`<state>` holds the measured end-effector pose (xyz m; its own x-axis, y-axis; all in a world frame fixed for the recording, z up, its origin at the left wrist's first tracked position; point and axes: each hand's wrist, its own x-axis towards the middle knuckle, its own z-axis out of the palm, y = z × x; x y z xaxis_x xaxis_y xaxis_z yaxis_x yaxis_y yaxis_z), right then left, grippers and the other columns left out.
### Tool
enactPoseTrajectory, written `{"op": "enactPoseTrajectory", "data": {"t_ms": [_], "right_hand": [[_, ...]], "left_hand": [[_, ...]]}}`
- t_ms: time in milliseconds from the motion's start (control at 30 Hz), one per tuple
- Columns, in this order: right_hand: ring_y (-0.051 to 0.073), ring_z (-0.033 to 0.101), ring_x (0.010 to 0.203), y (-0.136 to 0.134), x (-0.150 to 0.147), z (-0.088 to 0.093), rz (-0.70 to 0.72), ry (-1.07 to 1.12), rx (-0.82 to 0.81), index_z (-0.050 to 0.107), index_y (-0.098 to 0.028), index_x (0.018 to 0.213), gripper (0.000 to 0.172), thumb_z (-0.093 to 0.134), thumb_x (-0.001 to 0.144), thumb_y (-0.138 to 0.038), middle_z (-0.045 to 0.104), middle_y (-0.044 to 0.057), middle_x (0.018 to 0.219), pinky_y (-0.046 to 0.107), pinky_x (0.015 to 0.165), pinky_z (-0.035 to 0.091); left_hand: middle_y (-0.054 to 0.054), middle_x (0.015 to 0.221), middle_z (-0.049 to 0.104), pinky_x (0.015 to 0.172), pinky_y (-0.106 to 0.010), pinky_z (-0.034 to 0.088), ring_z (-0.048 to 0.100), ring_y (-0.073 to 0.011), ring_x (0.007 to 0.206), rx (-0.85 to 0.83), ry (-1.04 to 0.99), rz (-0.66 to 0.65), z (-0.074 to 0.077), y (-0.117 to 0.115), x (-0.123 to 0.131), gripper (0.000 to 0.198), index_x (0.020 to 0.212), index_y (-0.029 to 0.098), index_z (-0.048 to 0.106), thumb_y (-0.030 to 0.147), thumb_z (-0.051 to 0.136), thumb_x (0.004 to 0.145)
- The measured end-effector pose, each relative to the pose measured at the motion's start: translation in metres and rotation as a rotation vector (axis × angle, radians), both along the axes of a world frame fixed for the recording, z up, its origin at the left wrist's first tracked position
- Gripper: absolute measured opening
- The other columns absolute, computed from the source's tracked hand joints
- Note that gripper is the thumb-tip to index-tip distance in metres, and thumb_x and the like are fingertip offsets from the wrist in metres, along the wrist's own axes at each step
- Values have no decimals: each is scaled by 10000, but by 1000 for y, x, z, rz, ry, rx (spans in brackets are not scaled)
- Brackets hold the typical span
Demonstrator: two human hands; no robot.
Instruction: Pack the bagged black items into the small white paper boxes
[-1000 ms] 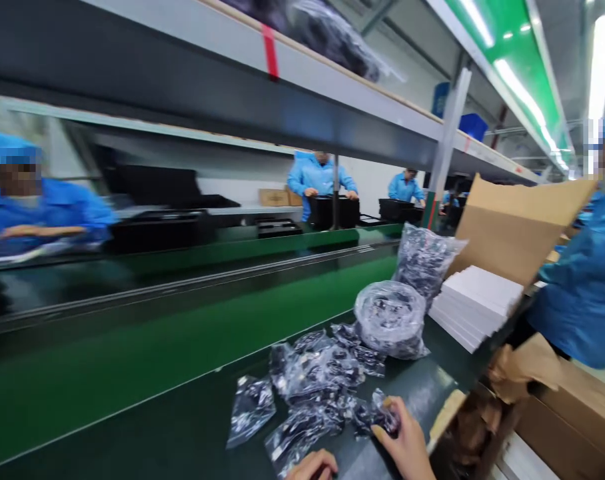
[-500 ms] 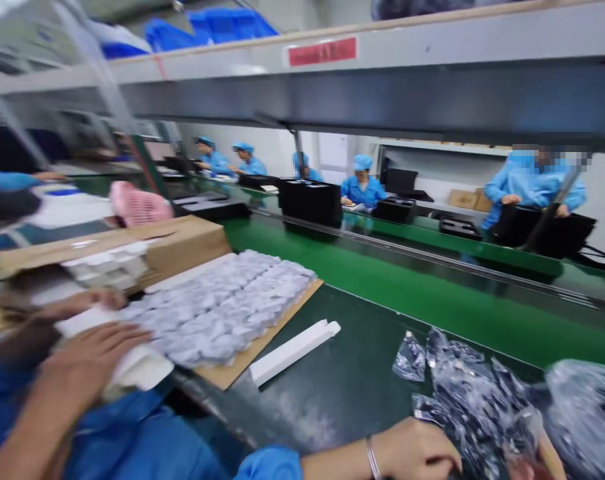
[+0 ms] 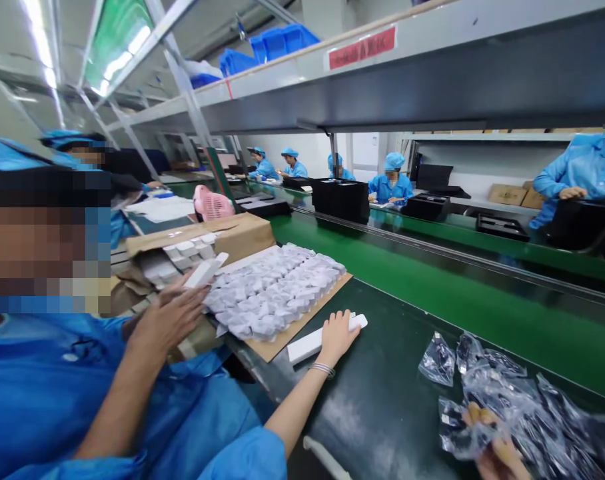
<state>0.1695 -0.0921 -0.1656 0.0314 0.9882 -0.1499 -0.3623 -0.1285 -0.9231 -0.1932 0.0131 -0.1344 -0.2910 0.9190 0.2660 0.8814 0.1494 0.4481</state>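
My left hand (image 3: 338, 339), with bangles at the wrist, lies over a long white carton (image 3: 305, 348) on the dark green tabletop, its fingers curled round it. At the lower right, my right hand (image 3: 500, 447) pinches a clear plastic bag with a black cable inside (image 3: 455, 427); its fingertips look covered in yellowish finger cots. That bag is at the near edge of a heap of similar bagged cables (image 3: 532, 407). One more bagged cable (image 3: 437, 360) lies apart, just left of the heap.
At my left a co-worker's hands (image 3: 175, 310) hold another white carton (image 3: 206, 270). Beside them, rows of white wrapped pieces (image 3: 277, 287) lie on cardboard, near an open brown box (image 3: 247, 233) of white cartons. A green conveyor (image 3: 407, 267) runs behind; a shelf (image 3: 432, 87) hangs overhead.
My left hand has moved from beside the bagged cables leftward onto the white carton. My right hand has lifted a bagged cable's edge. The view has swung left, and the co-worker's carton is raised.
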Motion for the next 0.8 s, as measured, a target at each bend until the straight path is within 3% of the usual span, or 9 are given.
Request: {"op": "enactPoseTrajectory", "data": {"t_ms": [100, 200, 367, 533, 667, 800], "right_hand": [[122, 531, 490, 2, -19, 16, 0, 17, -1, 693, -230, 803, 512, 874, 465, -569, 695, 60, 748, 297, 505, 519], [56, 372, 402, 1, -32, 30, -44, 27, 4, 685, -200, 832, 437, 857, 574, -509, 561, -31, 550, 202, 409, 403], [83, 562, 573, -6, -33, 65, -219, 14, 40, 664, -184, 889, 452, 854, 615, -489, 653, -9, 736, 164, 500, 463], [75, 574, 572, -25, -19, 107, -394, -45, 85, 670, -170, 981, 560, 883, 573, -489, 672, -10, 760, 160, 510, 489], [109, 626, 619, -48, -9, 129, -535, -183, 190, 679, -178, 977, 507, 887, 590, -432, 698, -8, 784, 208, 586, 568], [198, 707, 881, -66, -15, 141, -640, -638, 435, 706, -189, 1050, 410, 812, 720, -408, 740, 54, 1025, 255, 736, 608]], "left_hand": [[-92, 908, 662, 894, -384, 441, 622, -280, 952, 99, -36, -43, 11, -18, 18, 167, 1025, 169, 612, 268, 561, 899], [-70, 918, 668, 840, -351, 457, 639, -248, 898, 266, -117, -132, 30, -42, 42, 168, 1042, 190, 582, 298, 506, 940], [-22, 852, 639, 690, -246, 476, 623, -146, 737, 567, -349, -336, 52, -80, 102, 239, 970, 207, 518, 386, 366, 1013], [0, 770, 606, 559, -191, 432, 555, -90, 594, 756, -528, -483, 53, -94, 162, 265, 814, 209, 478, 314, 354, 1023], [-16, 810, 621, 596, -203, 470, 609, -115, 678, 803, -587, -503, 51, -93, 181, 166, 834, 205, 500, 263, 465, 985], [-33, 830, 625, 663, -261, 522, 643, -161, 742, 841, -544, -527, 50, -99, 187, 141, 923, 210, 505, 344, 521, 960]]}}
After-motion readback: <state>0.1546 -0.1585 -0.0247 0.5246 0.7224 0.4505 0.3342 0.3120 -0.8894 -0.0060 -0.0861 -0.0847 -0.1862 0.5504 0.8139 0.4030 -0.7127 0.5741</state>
